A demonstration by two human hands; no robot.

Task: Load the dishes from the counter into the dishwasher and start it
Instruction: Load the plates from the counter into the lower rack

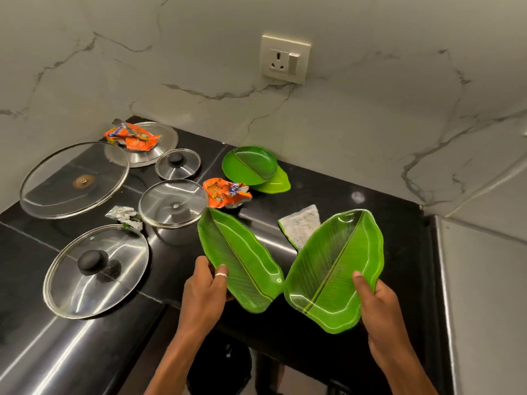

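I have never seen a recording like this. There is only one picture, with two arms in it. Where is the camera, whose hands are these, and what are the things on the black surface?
There is no machine here. A person wears one camera on the head, looking forward and down, so the arms are the person's own. The left hand grips the left plate, which is green and leaf-shaped. The right hand grips the right plate, a wider one.

On the black counter lie four glass lids, a steel lid, two orange wrappers, a pale cloth, and the back plates, two green ones stacked. A socket is on the wall.
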